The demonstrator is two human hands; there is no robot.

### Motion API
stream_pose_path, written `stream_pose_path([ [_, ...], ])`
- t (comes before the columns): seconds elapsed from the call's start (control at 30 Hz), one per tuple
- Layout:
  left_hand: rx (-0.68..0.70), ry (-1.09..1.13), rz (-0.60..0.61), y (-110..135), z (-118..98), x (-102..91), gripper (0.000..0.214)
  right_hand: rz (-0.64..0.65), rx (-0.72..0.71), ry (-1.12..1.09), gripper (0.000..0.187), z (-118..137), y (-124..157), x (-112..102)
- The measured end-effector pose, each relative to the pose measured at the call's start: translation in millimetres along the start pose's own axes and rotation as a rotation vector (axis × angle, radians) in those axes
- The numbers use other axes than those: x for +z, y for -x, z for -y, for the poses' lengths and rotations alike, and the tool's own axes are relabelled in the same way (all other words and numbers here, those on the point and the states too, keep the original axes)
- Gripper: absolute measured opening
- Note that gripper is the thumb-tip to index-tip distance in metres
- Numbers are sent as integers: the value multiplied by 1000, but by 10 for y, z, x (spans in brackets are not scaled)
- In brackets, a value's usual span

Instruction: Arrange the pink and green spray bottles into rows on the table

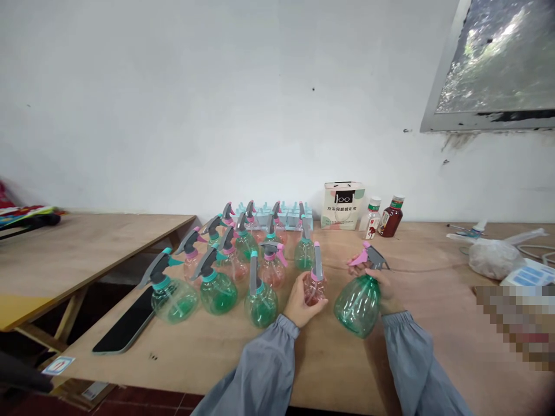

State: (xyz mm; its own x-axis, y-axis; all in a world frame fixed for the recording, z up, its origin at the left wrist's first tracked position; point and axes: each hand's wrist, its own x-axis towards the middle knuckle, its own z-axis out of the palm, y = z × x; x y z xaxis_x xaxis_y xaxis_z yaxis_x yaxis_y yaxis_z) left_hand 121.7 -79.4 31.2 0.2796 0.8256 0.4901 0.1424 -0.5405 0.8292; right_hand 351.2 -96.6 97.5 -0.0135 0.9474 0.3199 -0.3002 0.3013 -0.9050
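My left hand [302, 303] is wrapped around a pink spray bottle [315, 289] with a grey and pink trigger head, at the right end of the front row. In my right hand [385, 287] is a green spray bottle [358, 306], gripped at its neck and tilted. Its trigger head [367, 257] is grey and pink. Left of my hands stand several more spray bottles in rows, green and pink, among them a green one with a teal collar [261, 305] and another green one [219, 293].
A black phone [125, 323] lies at the table's left edge. Light blue plastic racks [286, 215], a paper bag [342, 208], a white-labelled bottle [372, 218] and a dark red bottle [391, 218] stand by the wall. A plastic bag [494, 257] lies at right.
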Motion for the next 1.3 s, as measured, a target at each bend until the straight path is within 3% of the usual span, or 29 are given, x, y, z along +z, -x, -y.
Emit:
stream_pose_path([
  [0.23, 5, -4, 3, 3, -18, -1, 77, -155, -97, -63, 41, 9, -17, 24],
  [0.47, 20, -15, 3, 2, -16, 22, 76, -135, -166, -56, 37, 23, -27, 42],
  [0.63, 18, -15, 20, 1, -36, 21, 77, -173, -122, -35, 37, -14, -29, 7],
  [0.83, 12, -30, 34, 4, -53, 7, 79, -213, -202, -101, 36, 16, -23, -51],
  [1.0, 27, -37, 24, 7, -39, 2, 79, -225, -143, -81, 43, 40, 2, -82],
  [1.2, 39, -40, 38, 2, -17, 4, 80, -220, -252, -259, 18, 24, -31, -124],
  [1.3, 38, -45, 40, 1, -13, 2, 81, -219, -216, -270, 21, 25, -24, -164],
])
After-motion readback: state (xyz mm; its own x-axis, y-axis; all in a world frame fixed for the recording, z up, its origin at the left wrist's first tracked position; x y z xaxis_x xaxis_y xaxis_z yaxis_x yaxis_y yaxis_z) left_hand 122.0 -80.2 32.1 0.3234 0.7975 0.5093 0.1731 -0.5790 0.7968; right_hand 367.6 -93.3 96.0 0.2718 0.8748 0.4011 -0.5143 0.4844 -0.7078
